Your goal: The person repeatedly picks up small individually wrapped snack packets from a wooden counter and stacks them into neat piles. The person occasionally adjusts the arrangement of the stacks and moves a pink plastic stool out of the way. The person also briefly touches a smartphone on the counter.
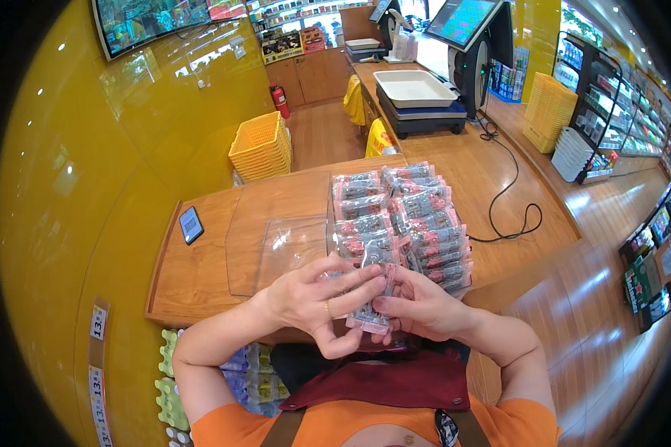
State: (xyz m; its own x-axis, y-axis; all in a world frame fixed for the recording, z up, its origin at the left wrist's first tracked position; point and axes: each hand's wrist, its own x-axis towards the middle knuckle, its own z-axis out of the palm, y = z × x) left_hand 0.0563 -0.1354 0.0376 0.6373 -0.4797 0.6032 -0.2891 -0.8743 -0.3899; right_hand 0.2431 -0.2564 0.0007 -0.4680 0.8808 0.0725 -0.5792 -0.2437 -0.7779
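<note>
Close in front of me, both hands are at a small clear-wrapped packet (368, 319) with a pink edge and dark contents. My right hand (423, 304) pinches it from the right, thumb on top. My left hand (317, 296), a ring on one finger, lays its fingers across the packet's upper part, its thumb lower down. Part of the packet is hidden under the fingers. Just beyond my hands, two rows of similar packets (425, 216) stand packed together on the wooden counter (194, 272). Left of them is a clear plastic box (294, 246).
A phone (191, 225) lies at the counter's left. A scale with a white tray (416, 88), a till screen (464, 21) and a loose black cable (516, 179) are on the counter beyond. Stacked yellow baskets (261, 145) stand behind; bottle packs (168, 395) sit below left.
</note>
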